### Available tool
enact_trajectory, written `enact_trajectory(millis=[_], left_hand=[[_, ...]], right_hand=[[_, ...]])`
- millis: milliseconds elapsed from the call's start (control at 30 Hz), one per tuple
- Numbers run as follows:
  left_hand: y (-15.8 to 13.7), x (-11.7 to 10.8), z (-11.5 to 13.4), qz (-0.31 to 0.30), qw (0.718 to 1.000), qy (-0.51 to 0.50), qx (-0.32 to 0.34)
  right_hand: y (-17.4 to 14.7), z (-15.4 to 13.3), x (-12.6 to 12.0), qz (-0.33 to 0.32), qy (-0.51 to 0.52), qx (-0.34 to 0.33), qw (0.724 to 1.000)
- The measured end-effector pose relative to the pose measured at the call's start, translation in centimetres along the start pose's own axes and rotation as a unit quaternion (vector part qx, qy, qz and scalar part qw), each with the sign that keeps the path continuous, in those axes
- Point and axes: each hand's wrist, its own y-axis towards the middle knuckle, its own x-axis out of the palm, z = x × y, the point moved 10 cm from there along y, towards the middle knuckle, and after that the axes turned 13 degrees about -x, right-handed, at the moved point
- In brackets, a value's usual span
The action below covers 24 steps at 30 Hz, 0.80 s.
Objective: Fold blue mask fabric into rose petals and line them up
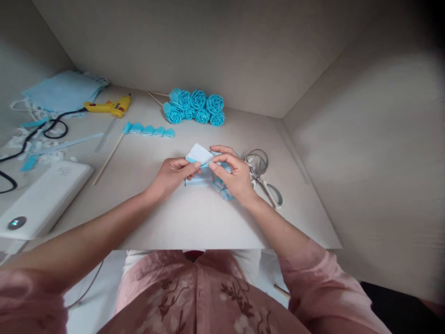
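Note:
Between both hands, above the middle of the table, is a small piece of white and light-blue fabric (199, 154), partly folded. My left hand (176, 170) pinches its left lower edge between thumb and fingers. The right edge is pinched by my right hand (232, 170), whose fingers curl over it. Under the hands lie more light-blue fabric pieces (200, 180), partly hidden. Just right of my right hand rest scissors (271, 191) with pale handles, beside a roll of clear tape (257, 160).
Several blue fabric roses (198, 107) on sticks lie at the back. A row of folded blue petals (149, 131) sits beside a wooden stick (109, 158). Leftward are a yellow glue gun (110, 107) with black cord, stacked face masks (64, 90), scraps (52, 147) and a white power bank (47, 199).

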Motion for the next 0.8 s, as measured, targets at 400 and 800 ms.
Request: enact_trajectory(millis=[400, 800], left_hand=[[-0.2, 1.0, 0.1, -0.039, 0.998, 0.043, 0.02], [-0.2, 0.2, 0.6, -0.027, 0.999, -0.038, 0.013]], right_hand=[[-0.7, 1.6, 0.7, 0.012, 0.087, 0.089, 0.992], [-1.5, 1.6, 3.3, -0.054, 0.16, 0.082, 0.982]])
